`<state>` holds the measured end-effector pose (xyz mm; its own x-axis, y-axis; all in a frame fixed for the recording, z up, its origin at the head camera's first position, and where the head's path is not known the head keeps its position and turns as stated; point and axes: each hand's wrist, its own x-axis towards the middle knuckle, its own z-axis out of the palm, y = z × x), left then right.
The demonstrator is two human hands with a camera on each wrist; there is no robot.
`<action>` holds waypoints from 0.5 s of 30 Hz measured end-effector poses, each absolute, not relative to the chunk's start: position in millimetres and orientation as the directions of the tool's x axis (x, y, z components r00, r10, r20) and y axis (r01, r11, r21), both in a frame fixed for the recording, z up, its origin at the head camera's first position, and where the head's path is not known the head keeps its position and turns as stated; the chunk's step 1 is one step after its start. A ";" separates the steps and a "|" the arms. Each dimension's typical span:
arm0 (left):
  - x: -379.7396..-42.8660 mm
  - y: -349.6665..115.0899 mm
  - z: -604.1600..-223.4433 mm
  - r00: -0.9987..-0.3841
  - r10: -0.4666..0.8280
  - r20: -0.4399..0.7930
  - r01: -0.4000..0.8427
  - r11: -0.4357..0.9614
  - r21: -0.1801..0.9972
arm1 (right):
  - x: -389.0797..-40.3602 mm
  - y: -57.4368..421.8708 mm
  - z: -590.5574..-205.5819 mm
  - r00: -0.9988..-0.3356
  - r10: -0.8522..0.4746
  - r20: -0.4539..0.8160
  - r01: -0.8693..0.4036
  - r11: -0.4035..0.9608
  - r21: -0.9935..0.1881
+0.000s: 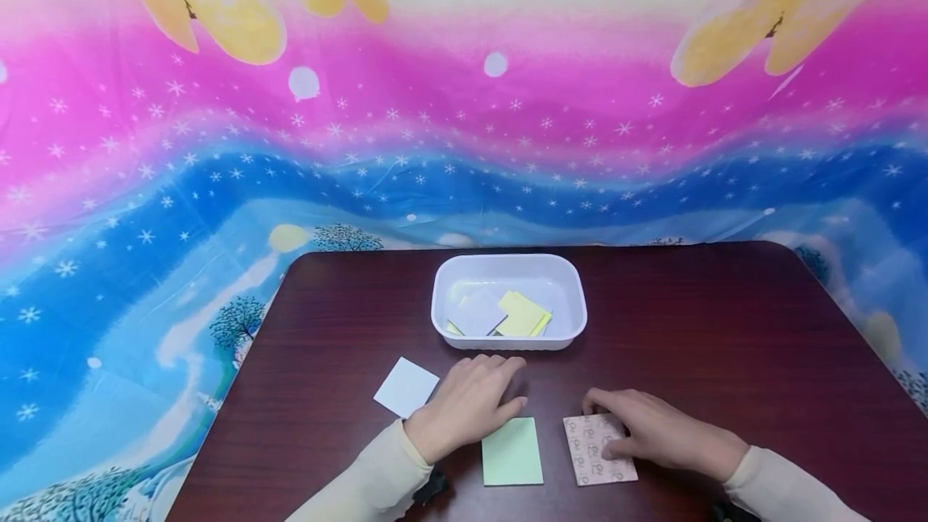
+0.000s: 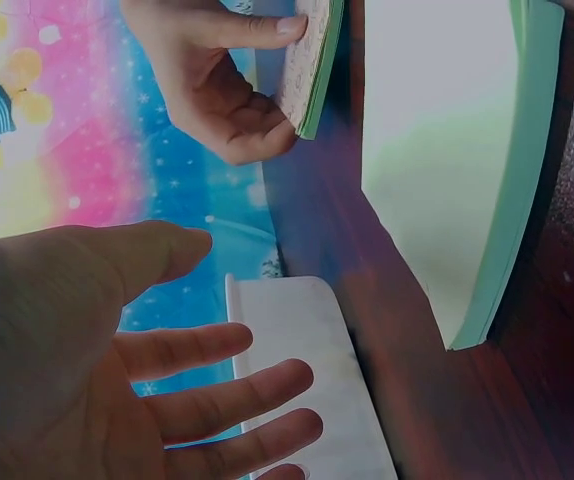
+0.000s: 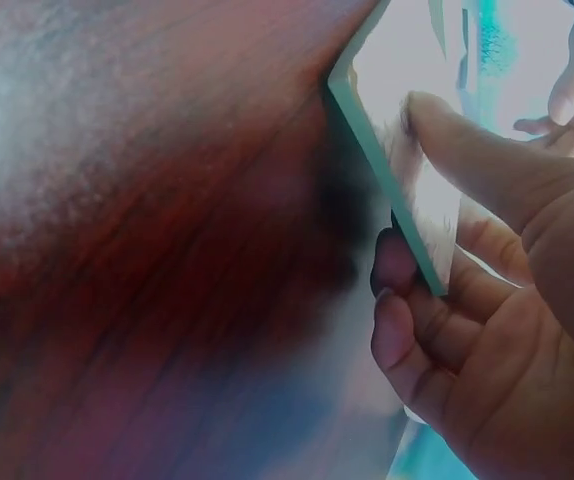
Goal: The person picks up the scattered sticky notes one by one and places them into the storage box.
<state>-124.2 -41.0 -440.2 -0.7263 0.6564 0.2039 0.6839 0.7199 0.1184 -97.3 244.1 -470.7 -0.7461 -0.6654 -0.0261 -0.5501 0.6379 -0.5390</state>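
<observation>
My right hand (image 1: 656, 429) pinches a square pad of sticky notes with a pink patterned face (image 1: 583, 457). In the right wrist view the thumb presses on the face of this pad (image 3: 387, 60), and the other fingers curl beneath its green edge. Spread and empty, my left hand (image 1: 464, 405) hovers over the table between a white square pad (image 1: 407, 387) and a light green sticky-note pad (image 1: 511, 456). The left wrist view shows the straight fingers apart from the thick green pad (image 2: 447, 160).
Behind the hands stands a white plastic tray (image 1: 507, 341) with yellow notes (image 1: 520, 314) and a pale square (image 1: 474, 312) inside. The dark wooden table (image 1: 689, 312) meets a colourful printed cloth (image 1: 464, 119) at its back edge.
</observation>
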 end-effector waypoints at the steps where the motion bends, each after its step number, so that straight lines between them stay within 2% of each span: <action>1: -124.3 -41.0 -440.3 -0.726 0.656 0.205 0.684 0.720 0.118 | -97.6 244.0 -470.5 -0.741 -0.672 -0.016 -0.557 0.627 -0.545; 8: -124.4 -40.9 -440.4 -0.729 0.655 0.198 0.682 0.720 0.126 | -99.6 243.5 -470.0 -0.702 -0.707 0.083 -0.612 0.540 -0.577; 15: -124.3 -41.1 -440.3 -0.729 0.659 0.184 0.682 0.720 0.126 | -101.4 242.0 -467.0 -0.696 -0.712 0.096 -0.593 0.494 -0.636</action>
